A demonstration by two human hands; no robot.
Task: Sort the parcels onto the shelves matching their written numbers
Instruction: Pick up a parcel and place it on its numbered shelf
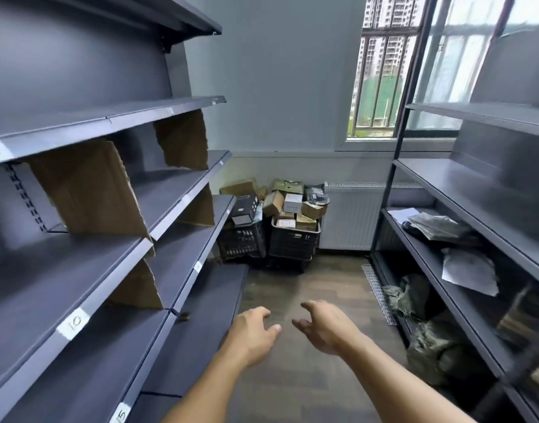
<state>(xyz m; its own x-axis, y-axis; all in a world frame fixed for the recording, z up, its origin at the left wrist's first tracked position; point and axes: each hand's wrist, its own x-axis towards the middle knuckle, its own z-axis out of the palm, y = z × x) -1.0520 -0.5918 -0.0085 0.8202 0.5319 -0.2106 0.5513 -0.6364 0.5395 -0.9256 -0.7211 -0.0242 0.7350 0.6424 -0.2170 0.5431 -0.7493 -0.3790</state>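
While parcels (288, 206) wait in crates (294, 244) ahead, the left hand (253, 334) and right hand (326, 329) reach forward, fingers loose and holding nothing.

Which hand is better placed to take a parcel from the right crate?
Right, marginally: the right hand, open and empty, lines up with the right crate. The left hand, also empty, sits further left.
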